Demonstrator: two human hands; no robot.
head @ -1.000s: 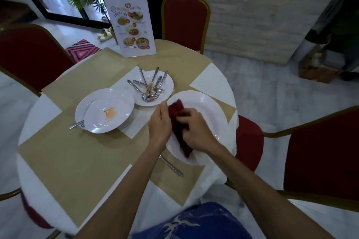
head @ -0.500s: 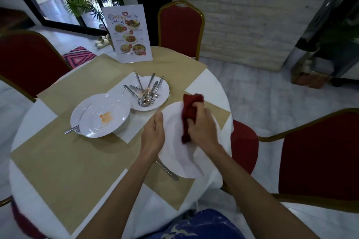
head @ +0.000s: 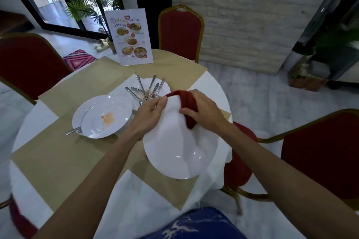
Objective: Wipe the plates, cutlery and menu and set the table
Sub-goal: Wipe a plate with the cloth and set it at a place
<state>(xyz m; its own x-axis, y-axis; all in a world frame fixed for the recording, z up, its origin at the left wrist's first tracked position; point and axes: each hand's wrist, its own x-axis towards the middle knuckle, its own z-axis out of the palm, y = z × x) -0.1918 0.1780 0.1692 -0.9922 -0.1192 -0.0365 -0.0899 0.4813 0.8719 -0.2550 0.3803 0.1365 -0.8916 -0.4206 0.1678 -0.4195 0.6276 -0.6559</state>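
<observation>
Since a second ago you've tipped the white plate (head: pixel 174 153) up toward yourself, and the red cloth (head: pixel 189 106) has slid to its far rim. At left on the bench (head: pixel 58 157) sit two stacked plates (head: pixel 104 116), the top one stained orange. Behind them stands the menu (head: pixel 129 37), and right of them a small plate (head: pixel 165 86) of cutlery (head: pixel 150 91). Your left hand (head: pixel 149 112) clamps its fingers (head: pixel 162 101) on the white plate's rim. Your right hand (head: pixel 206 112) curls round the red cloth, pressing it there.
</observation>
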